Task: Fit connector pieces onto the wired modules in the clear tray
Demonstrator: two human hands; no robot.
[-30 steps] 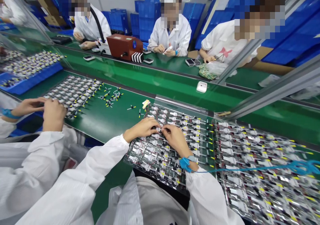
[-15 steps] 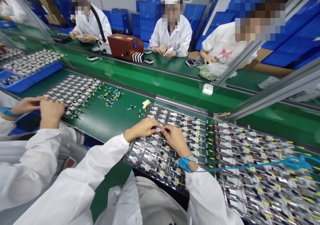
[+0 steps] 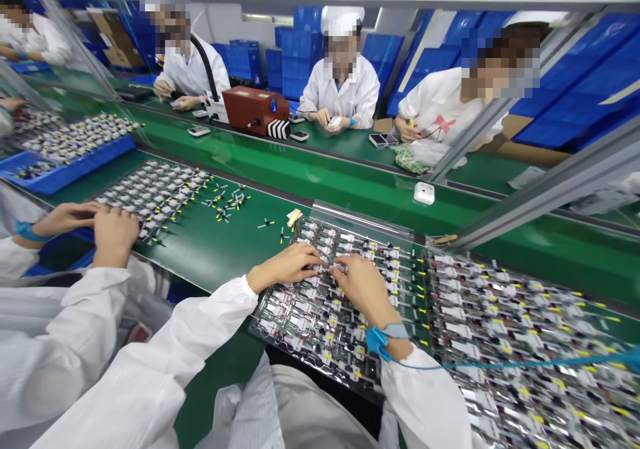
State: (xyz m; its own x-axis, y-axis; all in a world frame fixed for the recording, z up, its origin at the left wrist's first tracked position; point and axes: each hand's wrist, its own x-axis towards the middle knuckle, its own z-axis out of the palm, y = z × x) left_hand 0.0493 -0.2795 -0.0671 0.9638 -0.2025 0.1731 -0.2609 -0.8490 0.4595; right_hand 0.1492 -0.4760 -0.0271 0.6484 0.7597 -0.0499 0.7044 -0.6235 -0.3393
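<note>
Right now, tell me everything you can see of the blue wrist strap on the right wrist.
The wrist strap circles the wrist behind the right hand, just above the white sleeve cuff. It has a grey band and a blue, plastic-looking piece at the wrist's side. A thin blue cord leaves it, running rightward above the tray of circuit assemblies to the picture's edge.

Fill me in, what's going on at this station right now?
A person's left hand and right hand are working over the middle of a clear plastic tray of small wired electronic modules, fingers close together among them; whatever they pinch is too small to tell. A blue wrist strap on the right wrist trails a blue cord off to the right. To the left, a co-worker's hand rests on more modules on the green conveyor belt.
</note>
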